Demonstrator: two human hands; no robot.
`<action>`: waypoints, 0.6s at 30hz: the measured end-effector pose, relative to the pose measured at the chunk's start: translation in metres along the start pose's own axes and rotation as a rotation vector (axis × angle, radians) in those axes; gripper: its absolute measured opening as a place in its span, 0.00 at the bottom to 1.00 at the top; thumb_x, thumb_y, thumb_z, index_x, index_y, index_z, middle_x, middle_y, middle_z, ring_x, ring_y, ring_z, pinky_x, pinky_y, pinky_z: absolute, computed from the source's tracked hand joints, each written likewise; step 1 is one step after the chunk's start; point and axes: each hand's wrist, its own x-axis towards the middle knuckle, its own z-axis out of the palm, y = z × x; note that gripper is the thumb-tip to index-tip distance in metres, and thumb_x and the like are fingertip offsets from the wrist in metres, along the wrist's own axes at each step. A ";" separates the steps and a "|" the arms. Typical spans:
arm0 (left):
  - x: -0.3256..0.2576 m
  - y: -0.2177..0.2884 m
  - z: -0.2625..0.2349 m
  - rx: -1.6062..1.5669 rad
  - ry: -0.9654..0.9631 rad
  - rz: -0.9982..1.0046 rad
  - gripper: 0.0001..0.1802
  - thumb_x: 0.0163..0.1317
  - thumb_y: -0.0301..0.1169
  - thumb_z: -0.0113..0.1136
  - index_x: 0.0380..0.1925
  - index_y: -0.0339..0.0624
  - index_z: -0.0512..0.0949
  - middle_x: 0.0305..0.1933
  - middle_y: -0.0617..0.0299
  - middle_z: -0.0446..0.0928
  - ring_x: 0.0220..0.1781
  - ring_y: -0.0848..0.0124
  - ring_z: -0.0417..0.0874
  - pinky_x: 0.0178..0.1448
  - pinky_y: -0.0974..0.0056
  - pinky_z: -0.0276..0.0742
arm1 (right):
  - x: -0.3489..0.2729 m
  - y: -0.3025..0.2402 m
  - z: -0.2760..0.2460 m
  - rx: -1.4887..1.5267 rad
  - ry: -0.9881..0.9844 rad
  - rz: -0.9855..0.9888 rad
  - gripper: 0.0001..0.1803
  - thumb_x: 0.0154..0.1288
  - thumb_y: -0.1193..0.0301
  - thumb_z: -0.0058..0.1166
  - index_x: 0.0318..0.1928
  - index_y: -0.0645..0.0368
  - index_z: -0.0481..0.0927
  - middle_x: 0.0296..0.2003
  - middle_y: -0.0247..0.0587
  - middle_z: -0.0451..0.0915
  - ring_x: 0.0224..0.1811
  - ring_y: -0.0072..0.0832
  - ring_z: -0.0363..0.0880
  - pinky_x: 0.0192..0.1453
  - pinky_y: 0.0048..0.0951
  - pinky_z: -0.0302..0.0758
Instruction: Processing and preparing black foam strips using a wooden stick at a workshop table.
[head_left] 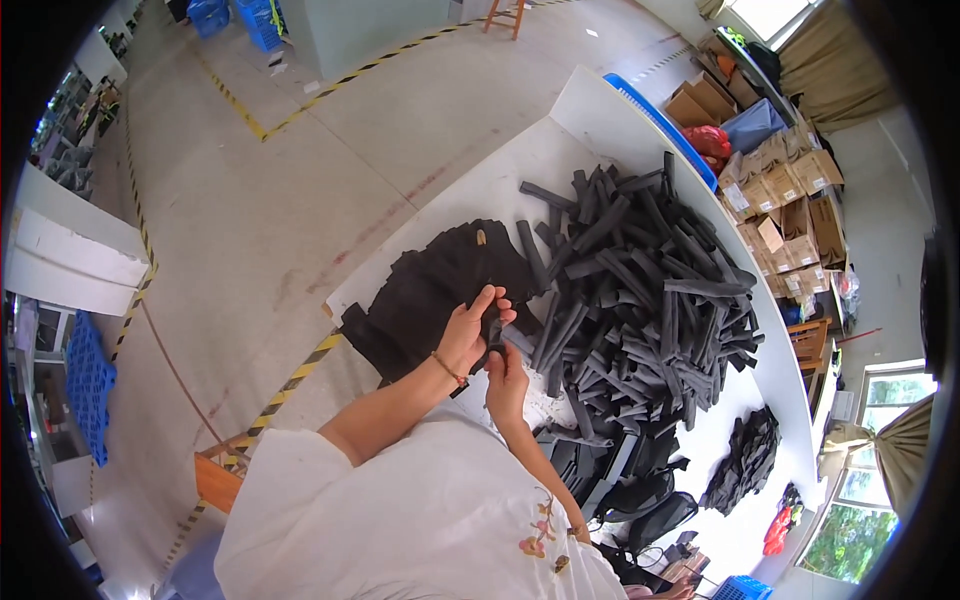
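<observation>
My left hand (468, 328) is closed, its thumb and fingers pinching a small dark grey piece (494, 338). Just below it, my right hand (507, 382) grips the same piece from the other side. The fingers cover most of it, so its exact kind cannot be made out. Behind and left of my hands, a spread stack of black, cloth-like pieces (420, 285) lies at the edge of the white table (400, 240). A small tan item (481, 238) rests on top of it. To the right, a large heap of dark grey foam tubes (640, 290) covers the table.
A raised white board (610, 110) edges the table's far side, with a blue crate (665, 125) behind. A crumpled black pile (742, 460) lies at right, and black straps or bags (645, 500) lie nearer me. Cardboard boxes (785, 185) are stacked along the wall.
</observation>
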 end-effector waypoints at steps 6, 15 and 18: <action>-0.003 0.002 0.006 -0.011 -0.001 0.004 0.13 0.61 0.36 0.63 0.37 0.36 0.78 0.30 0.58 0.79 0.30 0.66 0.81 0.39 0.62 0.80 | -0.022 0.013 -0.017 -0.095 -0.083 0.039 0.11 0.71 0.73 0.44 0.49 0.64 0.74 0.21 0.37 0.72 0.24 0.21 0.71 0.29 0.24 0.69; 0.024 0.014 -0.018 0.168 0.059 0.025 0.14 0.60 0.37 0.65 0.31 0.35 0.78 0.15 0.66 0.70 0.09 0.81 0.60 0.14 0.73 0.53 | -0.067 0.005 -0.071 -0.181 -0.324 0.139 0.09 0.70 0.71 0.46 0.42 0.62 0.78 0.16 0.33 0.69 0.19 0.18 0.67 0.24 0.23 0.65; 0.024 0.006 -0.008 0.187 0.134 0.005 0.14 0.57 0.37 0.67 0.30 0.36 0.78 0.13 0.69 0.66 0.09 0.82 0.58 0.13 0.73 0.48 | -0.081 -0.009 -0.098 -0.251 -0.371 0.205 0.08 0.69 0.70 0.49 0.41 0.60 0.79 0.17 0.42 0.72 0.18 0.25 0.70 0.25 0.27 0.68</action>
